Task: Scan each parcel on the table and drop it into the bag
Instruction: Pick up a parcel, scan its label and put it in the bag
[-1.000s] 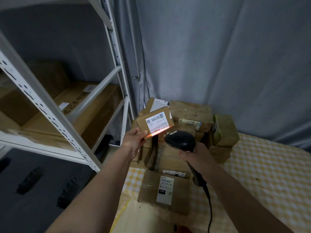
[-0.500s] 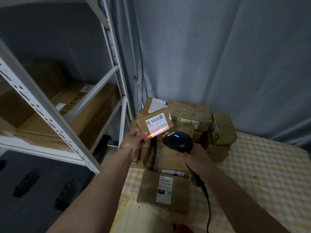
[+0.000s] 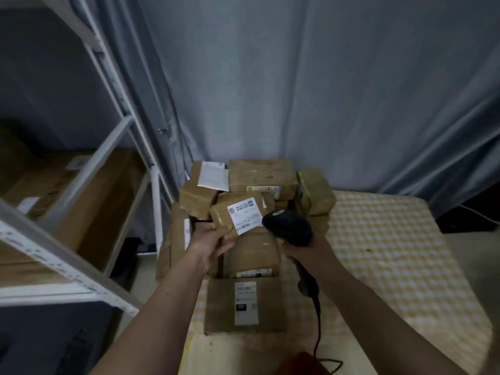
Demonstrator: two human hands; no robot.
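Observation:
My left hand [image 3: 213, 243] grips a small brown parcel [image 3: 238, 216] by its lower left corner, white label facing up toward me. My right hand [image 3: 305, 251] holds the black barcode scanner [image 3: 288, 226] by its handle, the scanner head just right of the parcel's label. No light line shows on the label. Behind and below them several brown parcels are piled on the table, among them a flat labelled box [image 3: 244, 307] nearest me. No bag is in view.
The table carries a yellow checked cloth [image 3: 392, 253] on its right half. A white metal shelf rack [image 3: 81, 190] with large cartons stands at the left. Grey curtain [image 3: 324, 90] hangs behind. The scanner cable [image 3: 318, 336] trails toward me.
The orange scan line on the label is gone. The parcel has dropped lower and tilted flatter, closer to the pile; the scanner stays beside it. The view has tilted down.

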